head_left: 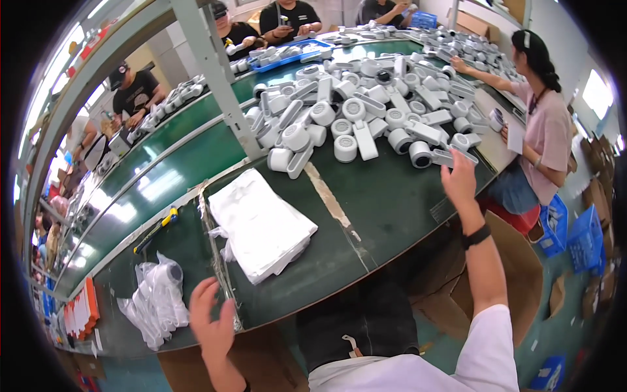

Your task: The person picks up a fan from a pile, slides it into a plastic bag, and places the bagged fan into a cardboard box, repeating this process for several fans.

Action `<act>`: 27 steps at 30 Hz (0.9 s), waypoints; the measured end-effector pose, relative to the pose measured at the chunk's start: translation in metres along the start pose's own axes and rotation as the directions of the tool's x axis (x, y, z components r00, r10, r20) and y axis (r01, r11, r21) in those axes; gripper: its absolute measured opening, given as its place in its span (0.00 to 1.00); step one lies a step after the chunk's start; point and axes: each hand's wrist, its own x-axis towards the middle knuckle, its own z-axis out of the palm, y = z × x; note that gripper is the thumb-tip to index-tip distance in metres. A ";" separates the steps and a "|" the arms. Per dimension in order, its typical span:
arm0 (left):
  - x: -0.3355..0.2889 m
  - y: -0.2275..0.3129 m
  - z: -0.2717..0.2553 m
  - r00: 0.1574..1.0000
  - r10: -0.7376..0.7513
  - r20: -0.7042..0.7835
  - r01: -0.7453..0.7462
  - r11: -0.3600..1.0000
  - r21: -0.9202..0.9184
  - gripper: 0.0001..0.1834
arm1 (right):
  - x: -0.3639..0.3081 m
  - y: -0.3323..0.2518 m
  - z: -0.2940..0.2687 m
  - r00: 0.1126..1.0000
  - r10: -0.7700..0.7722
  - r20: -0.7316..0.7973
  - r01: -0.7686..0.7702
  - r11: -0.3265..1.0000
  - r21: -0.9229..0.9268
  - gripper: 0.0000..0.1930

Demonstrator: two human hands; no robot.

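Observation:
My left hand (212,323), fingers spread and holding nothing, hovers over the near edge of the green table beside some white-grey devices in clear plastic bags (157,297). Farther right, my right hand (461,179) reaches up to the near side of a big pile of bare devices (356,108), each with a round grilled head and a flat handle, like small handheld fans. Its fingers are apart, right by one device (443,158); whether they touch it I cannot tell. A stack of white plastic bags (258,225) lies between my hands.
A yellow-and-black tool (155,230) lies left of the bags. A metal post (215,78) rises behind them. On the right sits a person in pink (545,127), reaching to the pile. An open cardboard box (509,274) stands below my right arm. Others work beyond a blue tray (290,55).

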 end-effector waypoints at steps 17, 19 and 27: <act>0.053 0.008 0.088 0.943 0.261 0.209 -0.309 0.919 0.246 0.09 | -0.014 -0.046 -0.041 0.886 0.107 0.451 -0.393 0.692 0.606 0.14; 0.055 0.008 0.087 0.962 0.212 0.172 -0.247 0.945 0.216 0.08 | -0.027 -0.066 -0.059 0.807 0.066 0.587 -0.553 0.434 0.711 0.14; 0.062 -0.003 0.091 0.960 0.150 0.236 -0.205 0.952 0.228 0.06 | -0.093 -0.139 -0.091 0.737 -0.069 0.672 -0.665 0.105 0.740 0.13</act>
